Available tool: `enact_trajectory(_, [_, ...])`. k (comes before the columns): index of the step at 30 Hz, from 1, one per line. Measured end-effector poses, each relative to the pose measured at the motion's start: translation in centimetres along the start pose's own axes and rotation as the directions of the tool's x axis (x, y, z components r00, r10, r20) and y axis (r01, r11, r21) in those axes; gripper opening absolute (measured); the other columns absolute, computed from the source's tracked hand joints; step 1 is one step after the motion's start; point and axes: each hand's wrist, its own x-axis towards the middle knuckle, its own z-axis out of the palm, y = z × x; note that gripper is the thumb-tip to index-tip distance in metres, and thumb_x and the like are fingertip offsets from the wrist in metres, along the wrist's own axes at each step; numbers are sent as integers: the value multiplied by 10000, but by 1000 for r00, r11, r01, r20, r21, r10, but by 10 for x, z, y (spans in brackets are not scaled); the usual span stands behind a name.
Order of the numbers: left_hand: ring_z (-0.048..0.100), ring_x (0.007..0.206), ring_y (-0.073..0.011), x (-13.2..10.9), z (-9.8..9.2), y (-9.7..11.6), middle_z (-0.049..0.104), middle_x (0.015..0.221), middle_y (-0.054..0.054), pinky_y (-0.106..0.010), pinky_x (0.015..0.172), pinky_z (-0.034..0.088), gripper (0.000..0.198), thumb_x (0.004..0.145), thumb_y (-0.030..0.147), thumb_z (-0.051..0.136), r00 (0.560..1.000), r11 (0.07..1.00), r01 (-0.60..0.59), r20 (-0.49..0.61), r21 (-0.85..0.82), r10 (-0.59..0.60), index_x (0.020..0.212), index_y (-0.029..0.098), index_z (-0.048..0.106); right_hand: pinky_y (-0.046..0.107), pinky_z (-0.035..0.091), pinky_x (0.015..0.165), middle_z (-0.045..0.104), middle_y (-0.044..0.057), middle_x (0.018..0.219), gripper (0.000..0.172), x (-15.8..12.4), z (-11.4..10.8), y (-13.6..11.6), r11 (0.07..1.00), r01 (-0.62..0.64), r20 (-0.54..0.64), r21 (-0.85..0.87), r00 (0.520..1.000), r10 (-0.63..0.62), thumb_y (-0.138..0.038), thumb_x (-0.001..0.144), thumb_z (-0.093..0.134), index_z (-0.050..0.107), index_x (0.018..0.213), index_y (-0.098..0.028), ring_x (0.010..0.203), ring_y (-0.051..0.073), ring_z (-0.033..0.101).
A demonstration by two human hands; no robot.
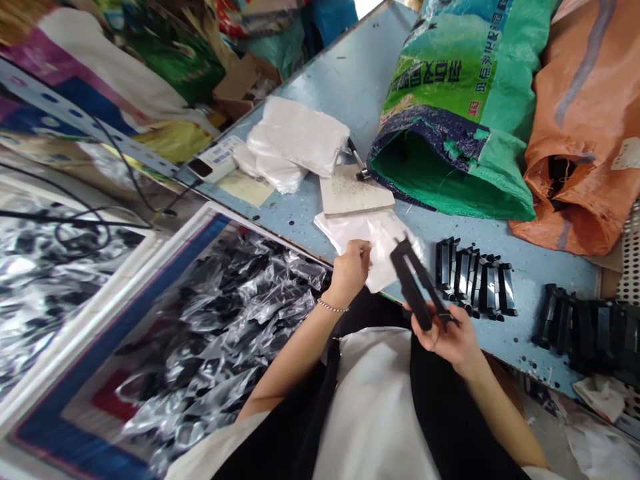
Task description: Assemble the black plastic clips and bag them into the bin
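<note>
My right hand [447, 339] grips a long black plastic bracket [414, 280] by its near end. Two parallel bars with a slot between them make up the bracket, and it tilts up and away to the left. My left hand [350, 270], a beaded bracelet at its wrist, is closed in a pinch over a stack of thin clear plastic bags [350, 230]. Whether a bag is between those fingertips I cannot make out. Right of the held bracket, several glossy black parts [475, 277] lie in a row on the blue table [355, 63].
A cardboard piece [355, 192] rests on the bags, with more white bags [300, 137] behind. A green woven sack [450, 173] and an orange sack [580, 180] stand open-mouthed. More black parts [590, 327] lie at right. A bin [65, 427] of bagged black parts [240, 300] is at left.
</note>
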Motion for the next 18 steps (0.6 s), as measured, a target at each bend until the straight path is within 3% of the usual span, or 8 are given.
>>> enact_trajectory(2, [711,688,-184,2,3,-4,723,794,-33,-284,662,541,121,987,248,515,998,999,-5,-65,37,7,1072,197,585,278,462,517,746,93,823,630,5,-1,11,994,-92,22,64,996,91,-723,803,592,741,1080,-177,609,175,612])
enact_trajectory(6, [729,1032,-229,3,-2,-9,759,1087,-113,-377,921,581,223,986,140,448,966,969,-230,-97,93,239,1035,199,657,231,462,525,743,79,858,543,36,-1,15,966,-108,56,235,994,97,-636,872,586,730,1065,-150,650,139,567])
enact_trajectory(10, [662,1253,-248,-9,-8,0,657,1389,-154,-418,1069,549,435,970,50,385,921,909,-384,-5,164,390,1307,180,627,209,416,458,605,-19,673,579,63,3,1,950,-132,144,284,985,94,-671,853,583,717,1030,-136,474,78,382])
enact_trajectory(12, [632,1306,-238,-20,-7,11,600,1470,-149,-393,1082,553,507,956,33,390,879,870,-477,83,123,470,1414,176,552,226,392,430,562,-35,646,560,73,6,-3,981,-67,80,183,995,53,-698,850,570,703,959,-166,446,78,328])
enact_trajectory(14, [619,1325,-214,-31,-5,21,578,1502,-117,-363,1085,557,561,948,33,395,825,837,-547,184,21,534,1471,210,494,259,422,465,538,-40,629,480,79,11,-2,997,75,-70,-12,995,-76,-685,859,589,668,887,-213,470,104,371])
enact_trajectory(17, [572,1380,-222,-41,-8,34,545,1532,-114,-377,1123,529,634,925,71,449,794,839,-534,277,-106,541,1535,237,408,312,526,680,607,-30,755,323,77,21,4,912,212,-188,-350,938,-290,-515,822,755,657,1009,-270,694,173,565])
enact_trajectory(18, [562,1390,-241,-43,-12,37,539,1533,-131,-395,1133,519,647,914,100,488,797,847,-520,292,-115,529,1542,226,398,329,536,761,638,-20,837,393,74,25,6,862,215,-172,-459,930,-324,-445,790,809,650,1109,-282,791,194,600])
